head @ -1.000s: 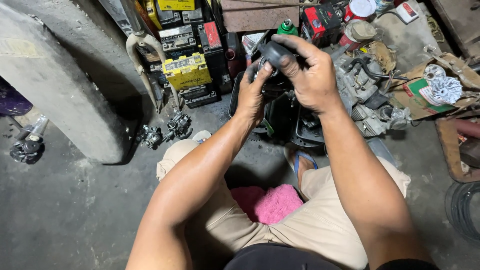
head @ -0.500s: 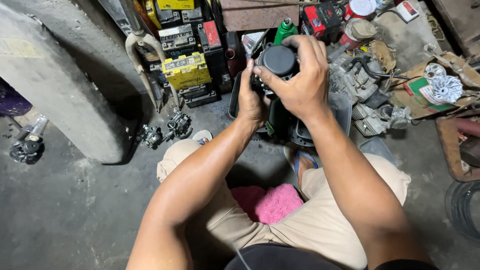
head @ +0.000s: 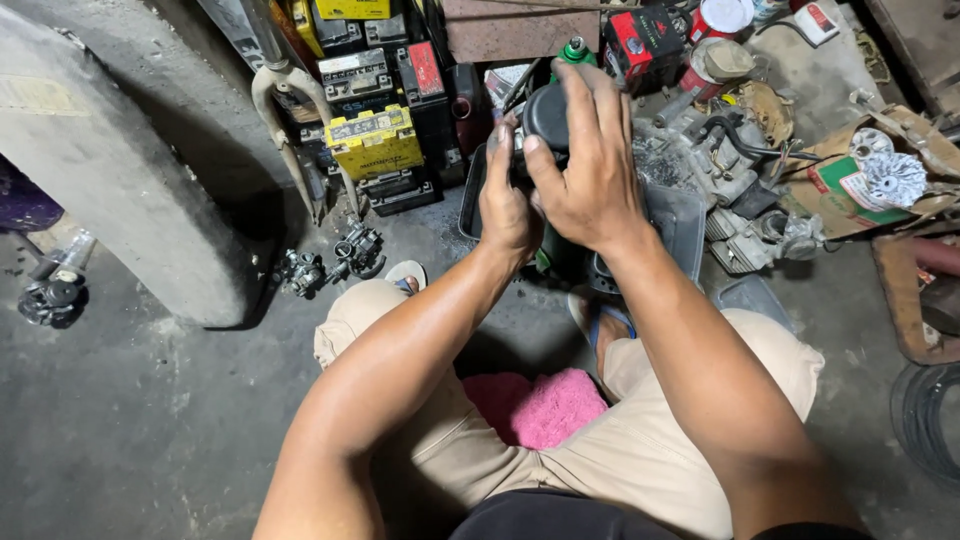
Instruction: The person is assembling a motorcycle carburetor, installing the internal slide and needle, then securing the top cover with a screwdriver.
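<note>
Hands grip a black part (head: 548, 115) held up over a dark tray (head: 680, 215): right hand (head: 590, 180) wraps its top, left hand (head: 507, 200) clasps its side. Yellow battery (head: 372, 140) sits left on the floor.

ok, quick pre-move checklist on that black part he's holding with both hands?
1. Two-handed hold: left hand and right hand both clasp the black round-topped metal part: ok.
2. Part clear of the floor: held above the dark plastic tray: ok.
3. Part in view: mostly covered by fingers: not ok.
4. Grip firmness: cannot tell.
5. Ground around the feet: small grey metal engine parts lie close by the left knee: not ok.
</note>
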